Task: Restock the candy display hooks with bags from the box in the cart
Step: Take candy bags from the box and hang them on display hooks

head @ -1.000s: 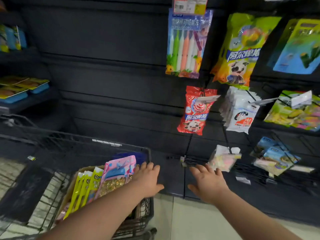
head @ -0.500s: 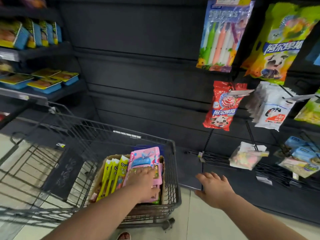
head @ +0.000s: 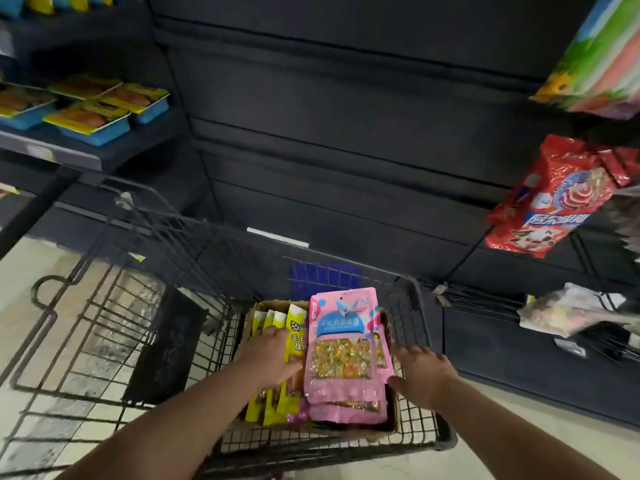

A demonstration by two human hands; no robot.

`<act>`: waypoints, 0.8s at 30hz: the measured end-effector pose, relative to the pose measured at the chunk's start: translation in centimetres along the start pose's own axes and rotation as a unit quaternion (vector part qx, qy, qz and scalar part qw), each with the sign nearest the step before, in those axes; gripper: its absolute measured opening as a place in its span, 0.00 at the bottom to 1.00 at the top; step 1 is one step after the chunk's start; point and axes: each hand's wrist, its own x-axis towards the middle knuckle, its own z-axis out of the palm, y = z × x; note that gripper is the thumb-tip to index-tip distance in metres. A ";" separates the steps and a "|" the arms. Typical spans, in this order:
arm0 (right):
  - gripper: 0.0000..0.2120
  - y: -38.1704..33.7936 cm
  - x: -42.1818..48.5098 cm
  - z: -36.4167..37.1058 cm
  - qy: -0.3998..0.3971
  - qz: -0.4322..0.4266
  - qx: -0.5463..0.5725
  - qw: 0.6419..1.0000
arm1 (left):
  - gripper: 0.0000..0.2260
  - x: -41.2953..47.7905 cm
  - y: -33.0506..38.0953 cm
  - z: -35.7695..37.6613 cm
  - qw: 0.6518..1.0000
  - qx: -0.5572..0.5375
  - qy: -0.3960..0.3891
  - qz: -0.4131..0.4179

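A cardboard box (head: 393,429) sits in the black wire cart (head: 446,434). Inside it stand pink candy bags (head: 343,344) and yellow bags (head: 294,336). My left hand (head: 270,358) rests on the yellow bags at the left edge of the front pink bag, fingers spread, not gripping. My right hand (head: 424,374) is open at the pink bags' right side, over the box's right rim, thumb near the bag's lower corner. Whether it touches the bag I cannot tell.
Dark display wall panels (head: 346,133) rise behind the cart. On hooks at the right hang a red candy bag (head: 550,209), a colourful pack (head: 602,64) and a pale bag (head: 575,311). Blue trays (head: 93,123) lie on shelves at left. Tiled floor lies below.
My view has turned left and down toward the cart. My right hand moved from near the display wall to the box's right side. My left hand slid from the pink bag onto the yellow ones.
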 end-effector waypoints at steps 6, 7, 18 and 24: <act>0.30 -0.5 2.9 0.9 -0.047 0.028 0.030 0.998 | 0.32 4.1 -1.1 0.3 0.998 -0.036 -0.045 -0.001; 0.30 -0.2 3.4 1.0 -0.055 0.035 0.036 0.997 | 0.33 4.7 -0.8 0.6 0.998 -0.040 -0.057 -0.004; 0.28 3.0 11.9 1.9 -0.119 0.036 0.065 0.990 | 0.35 10.2 2.0 3.8 0.986 -0.094 -0.135 -0.041; 0.25 4.0 16.6 4.2 -0.128 0.035 0.155 0.979 | 0.38 13.6 3.6 5.7 0.960 -0.212 -0.146 -0.109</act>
